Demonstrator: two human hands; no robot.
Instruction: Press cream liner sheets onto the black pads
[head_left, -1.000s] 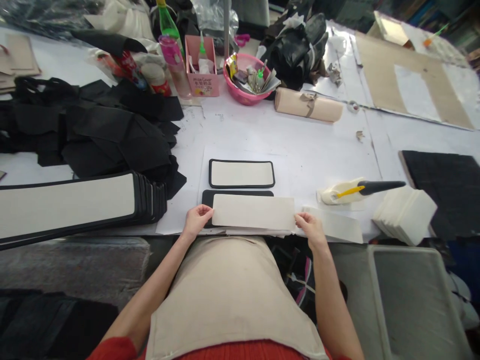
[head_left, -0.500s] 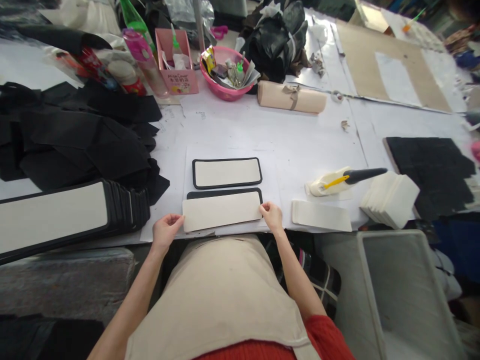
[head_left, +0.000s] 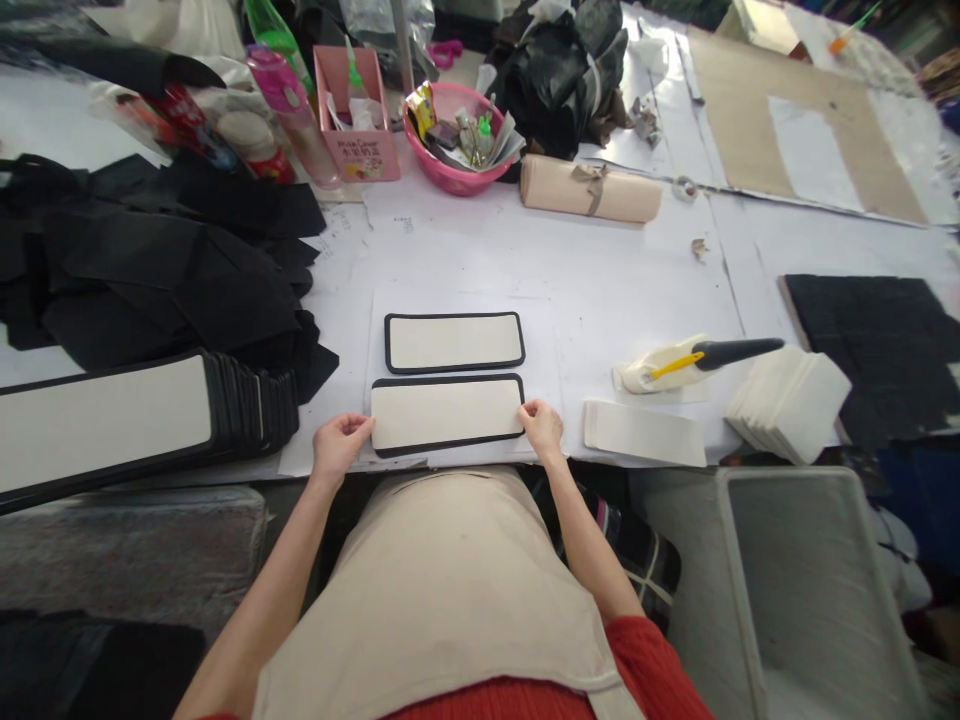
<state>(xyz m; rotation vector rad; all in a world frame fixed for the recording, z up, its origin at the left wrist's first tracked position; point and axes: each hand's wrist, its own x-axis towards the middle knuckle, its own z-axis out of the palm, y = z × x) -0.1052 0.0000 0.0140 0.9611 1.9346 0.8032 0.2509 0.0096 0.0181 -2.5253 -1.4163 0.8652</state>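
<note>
A cream rectangular board (head_left: 448,415) lies over a slightly larger black piece (head_left: 397,452), whose dark border shows along the top and bottom. My left hand (head_left: 339,443) pinches the board's left end between thumb and fingers. At the opposite end, my right hand (head_left: 541,428) is closed on the board's right edge. Just beyond lies a second cream panel (head_left: 454,342) framed in black, touched by neither hand. Right of my right hand sits a low stack of cream strips (head_left: 645,432).
Black-edged panels (head_left: 105,415) are stacked at left, below a heap of black pieces (head_left: 142,270). A black-handled brush (head_left: 739,351) and a yellow tool (head_left: 677,364) rest near cream boards (head_left: 791,400). Farther back are a pink basket (head_left: 457,180) and a beige roll (head_left: 589,190). A grey bin (head_left: 795,480) stands below right.
The cream board has shifted up and slightly right, now lying within the black piece's outline with its lower border showing. Both hands moved with it, still at its ends.
</note>
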